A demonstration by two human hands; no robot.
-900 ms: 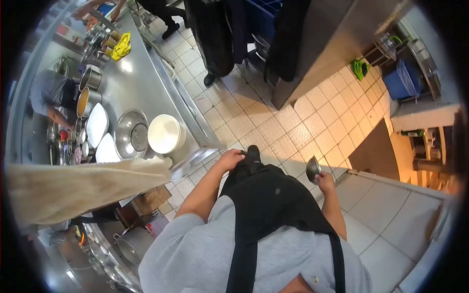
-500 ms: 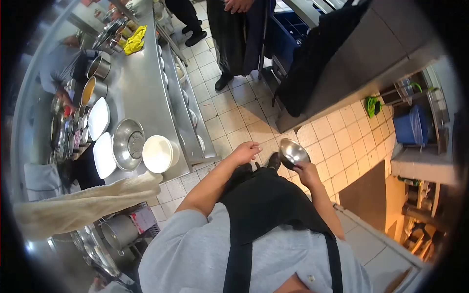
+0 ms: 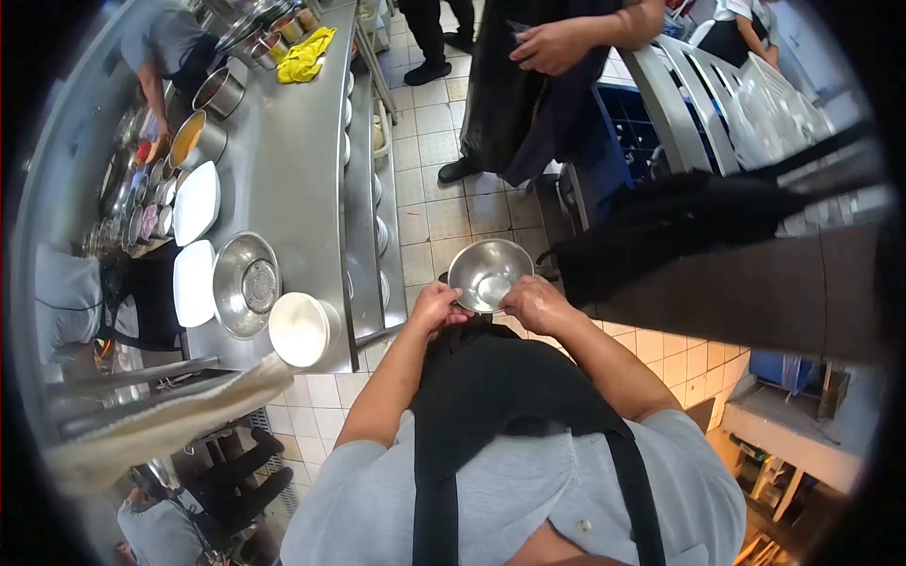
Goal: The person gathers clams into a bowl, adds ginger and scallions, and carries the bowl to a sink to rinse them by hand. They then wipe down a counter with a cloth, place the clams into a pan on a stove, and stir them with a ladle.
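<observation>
A shiny metal mixing bowl [image 3: 491,274] is held out in front of my apron, over the tiled floor, its inside facing up with nothing seen in it. My left hand [image 3: 440,308] grips the bowl's near left rim. On the near right side, my right hand [image 3: 536,304] has its fingers closed on the rim too. To the left, a steel counter [image 3: 293,179] bears a metal colander [image 3: 247,285] and a white tub [image 3: 300,330] near its corner.
White square plates [image 3: 196,203], a pot of orange food [image 3: 196,141] and a yellow cloth [image 3: 307,57] stand along the counter. A co-worker's hand [image 3: 552,47] is ahead. Blue crates [image 3: 623,132] and a dark hanging cloth [image 3: 661,222] are at right.
The bowl has come from my right side to the front of my body. My left hand, free before, now holds its rim. My view has turned to the right.
</observation>
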